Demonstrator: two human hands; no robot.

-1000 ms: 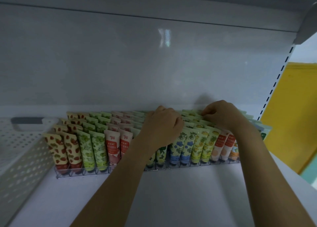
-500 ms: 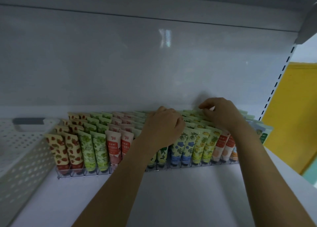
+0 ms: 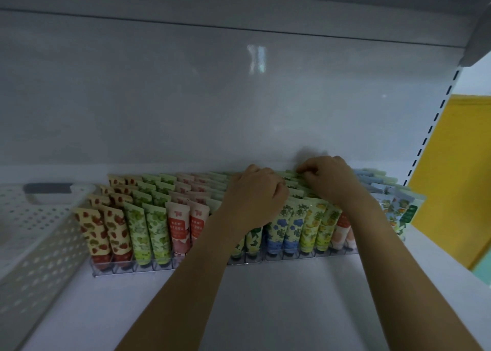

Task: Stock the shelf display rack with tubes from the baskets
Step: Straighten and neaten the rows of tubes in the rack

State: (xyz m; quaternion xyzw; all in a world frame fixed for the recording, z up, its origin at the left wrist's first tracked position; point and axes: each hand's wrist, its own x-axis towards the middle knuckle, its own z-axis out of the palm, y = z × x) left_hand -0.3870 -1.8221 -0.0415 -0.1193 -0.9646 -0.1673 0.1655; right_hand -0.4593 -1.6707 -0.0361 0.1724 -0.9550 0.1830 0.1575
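A clear display rack (image 3: 159, 267) on the white shelf holds rows of upright tubes: strawberry-print tubes (image 3: 95, 231), green tubes (image 3: 148, 228), red tubes (image 3: 180, 225), blue tubes (image 3: 281, 228), yellow tubes (image 3: 316, 225). My left hand (image 3: 255, 196) lies over the middle rows, its fingers curled round the tops of the tubes there; the fingertips are hidden. My right hand (image 3: 329, 180) reaches to the rear rows and pinches the top edge of a pale green tube (image 3: 292, 174). My forearms hide some front tubes.
A white perforated basket (image 3: 32, 231) with a grey handle stands left of the rack. More tubes (image 3: 398, 210) lean at the rack's right end. The shelf's back wall is just behind the rack, and another shelf hangs overhead.
My right hand has moved back and a little left, from the mid rows to the rear row. My left hand has stayed on the middle tubes.
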